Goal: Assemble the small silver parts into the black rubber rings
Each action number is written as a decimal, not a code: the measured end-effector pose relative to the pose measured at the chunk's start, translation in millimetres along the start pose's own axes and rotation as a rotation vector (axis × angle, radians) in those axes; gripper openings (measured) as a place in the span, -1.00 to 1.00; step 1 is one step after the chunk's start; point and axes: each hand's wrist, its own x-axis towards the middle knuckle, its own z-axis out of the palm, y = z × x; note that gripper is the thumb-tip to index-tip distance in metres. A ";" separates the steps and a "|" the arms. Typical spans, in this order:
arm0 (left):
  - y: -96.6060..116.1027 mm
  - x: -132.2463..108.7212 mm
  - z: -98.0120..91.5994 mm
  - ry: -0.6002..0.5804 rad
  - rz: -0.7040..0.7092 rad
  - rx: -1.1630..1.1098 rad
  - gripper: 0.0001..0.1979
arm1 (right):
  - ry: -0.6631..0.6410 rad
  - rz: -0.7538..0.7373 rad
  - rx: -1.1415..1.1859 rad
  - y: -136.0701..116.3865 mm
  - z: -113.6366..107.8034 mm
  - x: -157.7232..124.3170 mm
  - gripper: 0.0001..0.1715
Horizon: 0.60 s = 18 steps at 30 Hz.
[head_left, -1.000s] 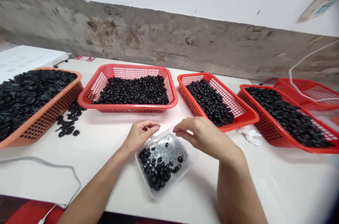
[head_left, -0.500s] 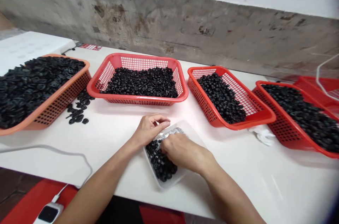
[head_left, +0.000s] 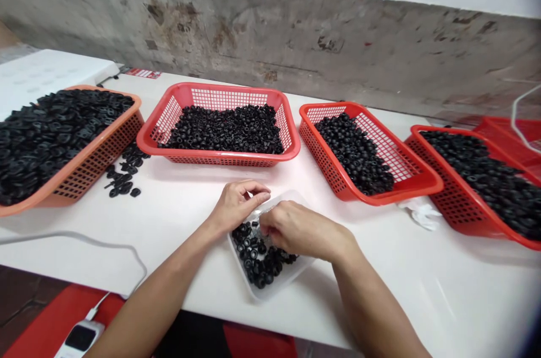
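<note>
Grommets (head_left: 257, 259) in plastic tray (head_left: 302, 269) | right fingers (head_left: 265, 226) at pile | left hand (head_left: 239, 206) on rim

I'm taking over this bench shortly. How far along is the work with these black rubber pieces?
Seemingly done: four baskets hold heaped black pieces. In hand: the left hand and right hand are at a clear plastic tray. Left: the black pieces in that tray, plus a small loose cluster on the table beside the orange basket.

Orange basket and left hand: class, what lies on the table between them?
Loose black parts lie on the white table, nearer the orange basket, in the head view.
</note>
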 end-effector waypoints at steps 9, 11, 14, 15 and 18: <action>-0.4 0.6 -0.3 0.005 -0.005 0.017 -0.80 | -0.109 -0.007 -0.185 -24.2 15.7 12.6 -0.69; 0.4 0.5 -0.5 0.004 -0.007 0.014 -0.80 | -0.098 -0.019 -0.213 -27.0 17.6 13.5 -0.69; 0.8 0.1 -0.9 0.004 -0.008 0.013 -0.80 | -0.104 -0.027 -0.253 -31.8 17.8 13.5 -0.67; 0.6 0.0 -1.0 0.005 -0.006 0.013 -0.79 | -0.110 -0.022 -0.265 -33.4 17.7 13.3 -0.67; -0.9 0.1 -1.2 0.002 0.000 0.010 -0.78 | -0.085 0.014 -0.289 -36.4 18.7 13.1 -0.69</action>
